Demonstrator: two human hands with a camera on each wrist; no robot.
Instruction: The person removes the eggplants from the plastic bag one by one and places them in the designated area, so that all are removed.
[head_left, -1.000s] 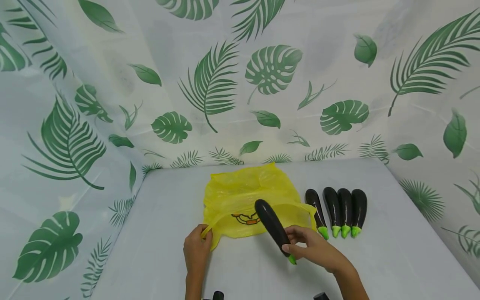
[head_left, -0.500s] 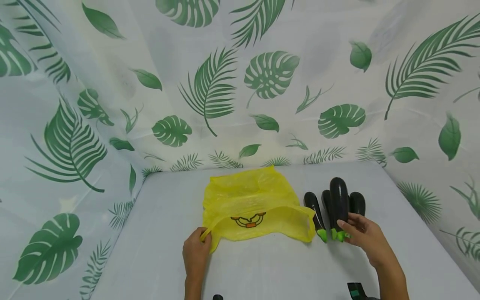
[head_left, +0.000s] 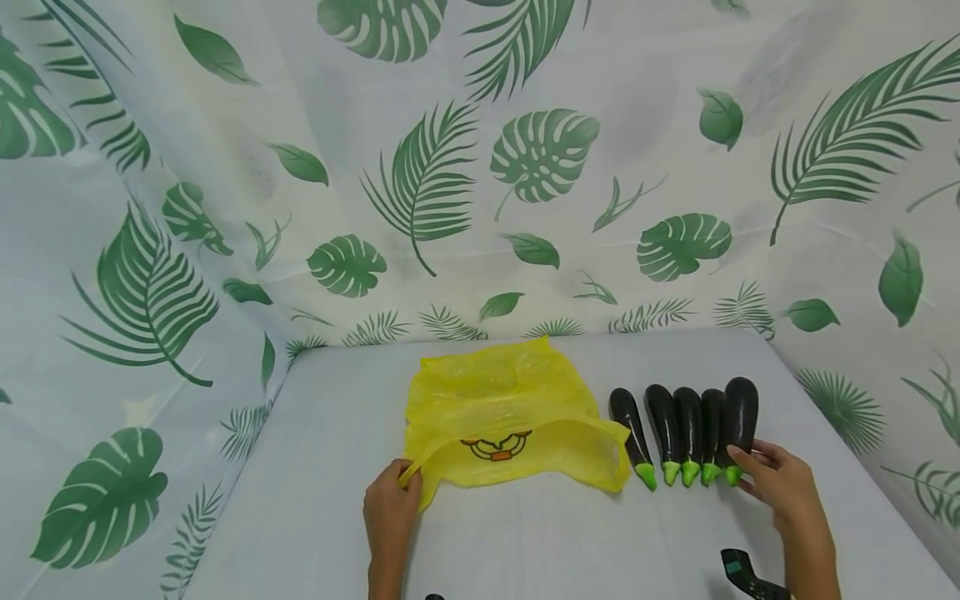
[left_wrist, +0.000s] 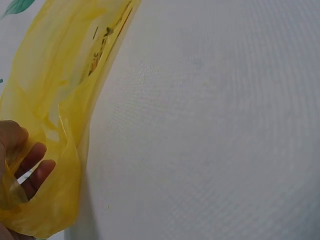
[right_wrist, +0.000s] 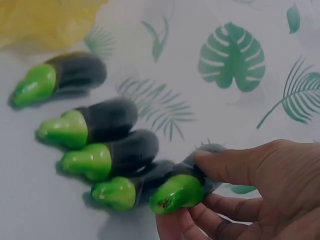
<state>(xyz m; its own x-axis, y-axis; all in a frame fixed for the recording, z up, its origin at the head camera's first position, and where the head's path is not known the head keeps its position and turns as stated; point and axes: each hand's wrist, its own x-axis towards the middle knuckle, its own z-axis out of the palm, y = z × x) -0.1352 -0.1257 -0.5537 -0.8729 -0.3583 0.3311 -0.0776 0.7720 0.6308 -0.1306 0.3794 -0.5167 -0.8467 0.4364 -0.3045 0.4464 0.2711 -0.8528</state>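
My right hand [head_left: 780, 483] holds a dark eggplant [head_left: 741, 415] by its lower end, thumb on one side and fingers on the other. This eggplant is at the right end of a row of several others [head_left: 687, 425], green caps toward me. In the right wrist view its green cap [right_wrist: 177, 194] overlaps the neighbouring eggplant [right_wrist: 117, 192]. My left hand [head_left: 392, 500] grips the handle of a yellow plastic bag [head_left: 502, 408] at its near left corner. The bag lies flat with its mouth toward me. In the left wrist view, fingers [left_wrist: 35, 160] come through the bag's handle loop.
One eggplant [head_left: 632, 433] lies slightly apart, between the bag and the row. A white cloth [head_left: 540, 542] covers the table. White sheets with green leaf prints [head_left: 540, 154] rise behind and at both sides. A black strap-like piece [head_left: 750, 575] shows near my right wrist.
My right hand has carried the eggplant from in front of the bag over to the right and down to the row's right end. The left hand keeps its grip on the bag.
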